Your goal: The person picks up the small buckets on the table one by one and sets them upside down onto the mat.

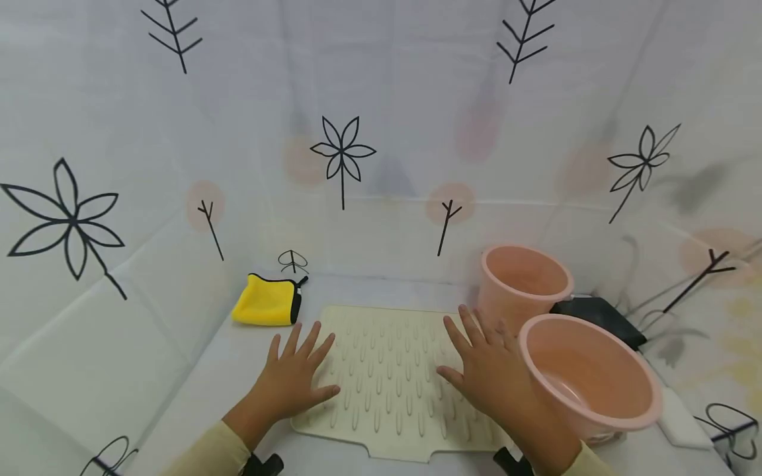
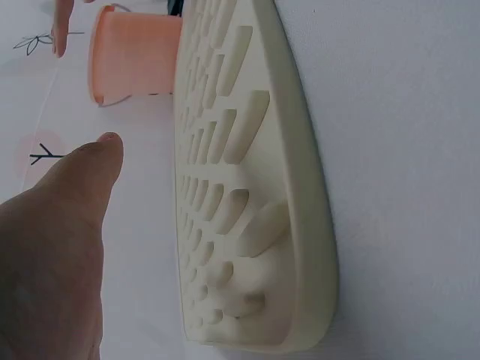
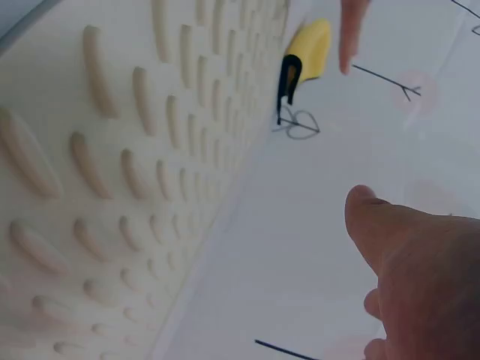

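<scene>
A cream washboard (image 1: 387, 383) with rows of raised ridges lies flat on the white surface, its notched edge toward me. My left hand (image 1: 296, 383) is held over its left side, fingers spread and holding nothing. Over the right side hovers my right hand (image 1: 491, 370), likewise spread, its outer edge overlapping the nearer pink basin in the head view. The left wrist view has the left thumb (image 2: 82, 172) apart from the washboard (image 2: 247, 195). In the right wrist view, the right thumb (image 3: 375, 217) is also clear of the board (image 3: 135, 165).
A folded yellow cloth (image 1: 264, 301) with black trim lies at the back left. At the right stand two pink basins, a nearer one (image 1: 595, 377) and a farther one (image 1: 524, 277). Behind them are a black object (image 1: 601, 317) and a white block (image 1: 684, 420). Patterned white sheeting (image 1: 381, 86) encloses the surface.
</scene>
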Tool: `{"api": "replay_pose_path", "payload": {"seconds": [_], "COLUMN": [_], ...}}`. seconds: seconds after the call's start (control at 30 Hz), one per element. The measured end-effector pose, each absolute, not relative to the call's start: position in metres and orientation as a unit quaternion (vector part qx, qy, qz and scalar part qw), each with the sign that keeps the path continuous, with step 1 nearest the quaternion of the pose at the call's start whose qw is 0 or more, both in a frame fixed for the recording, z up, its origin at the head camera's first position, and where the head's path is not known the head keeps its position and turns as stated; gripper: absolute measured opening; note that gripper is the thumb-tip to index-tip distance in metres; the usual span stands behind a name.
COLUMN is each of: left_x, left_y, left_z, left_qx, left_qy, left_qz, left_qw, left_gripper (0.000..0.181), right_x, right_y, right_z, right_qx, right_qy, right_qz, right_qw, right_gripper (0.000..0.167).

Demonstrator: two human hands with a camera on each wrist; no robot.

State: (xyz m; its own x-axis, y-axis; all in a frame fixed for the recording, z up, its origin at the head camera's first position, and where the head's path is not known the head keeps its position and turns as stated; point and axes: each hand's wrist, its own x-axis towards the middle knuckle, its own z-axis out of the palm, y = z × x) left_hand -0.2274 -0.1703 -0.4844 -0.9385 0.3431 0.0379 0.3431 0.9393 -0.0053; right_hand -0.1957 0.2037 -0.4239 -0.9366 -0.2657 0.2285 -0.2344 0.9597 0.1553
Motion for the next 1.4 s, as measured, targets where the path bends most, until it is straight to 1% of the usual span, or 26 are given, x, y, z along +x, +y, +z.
{"api": "replay_pose_path", "payload": {"seconds": [0.13, 0.27, 0.43, 0.5, 0.83, 1.17, 1.23, 1.33, 1.4], "left_x": [-0.219, -0.212, -0.207, -0.206, -0.197, -0.191, -0.191, -0.19, -0.19], "left_y": [-0.175, -0.177, -0.176, -0.176, -0.179, -0.186, -0.188, -0.19, -0.192], "left_z": [-0.496, -0.503, -0.506, -0.507, -0.517, -0.521, -0.524, -0.527, -0.527], "left_qx": [-0.157, -0.14, -0.122, -0.115, -0.085, -0.067, -0.063, -0.06, -0.06], "left_qy": [-0.987, -0.989, -0.989, -0.989, -0.987, -0.983, -0.982, -0.98, -0.978], "left_qz": [-0.028, -0.055, -0.08, -0.09, -0.132, -0.163, -0.17, -0.183, -0.191], "left_qw": [0.016, 0.006, -0.006, -0.009, -0.026, -0.048, -0.051, -0.058, -0.063], "left_gripper": [0.101, 0.1, 0.099, 0.099, 0.103, 0.106, 0.108, 0.109, 0.109], "right_x": [-0.19, -0.185, -0.179, -0.177, -0.167, -0.152, -0.149, -0.145, -0.143], "right_y": [0.206, 0.212, 0.221, 0.224, 0.239, 0.26, 0.265, 0.272, 0.277], "right_z": [-0.42, -0.416, -0.41, -0.407, -0.404, -0.404, -0.405, -0.406, -0.405], "right_qx": [0.112, 0.098, 0.078, 0.067, 0.025, 0.019, 0.017, 0.012, 0.014], "right_qy": [-0.986, -0.986, -0.987, -0.988, -0.992, -0.99, -0.989, -0.989, -0.988], "right_qz": [-0.042, -0.031, -0.009, 0.003, 0.039, 0.036, 0.037, 0.034, 0.032], "right_qw": [0.119, 0.131, 0.142, 0.136, 0.117, 0.137, 0.141, 0.142, 0.15], "right_gripper": [0.095, 0.093, 0.097, 0.1, 0.105, 0.103, 0.101, 0.094, 0.082]}}
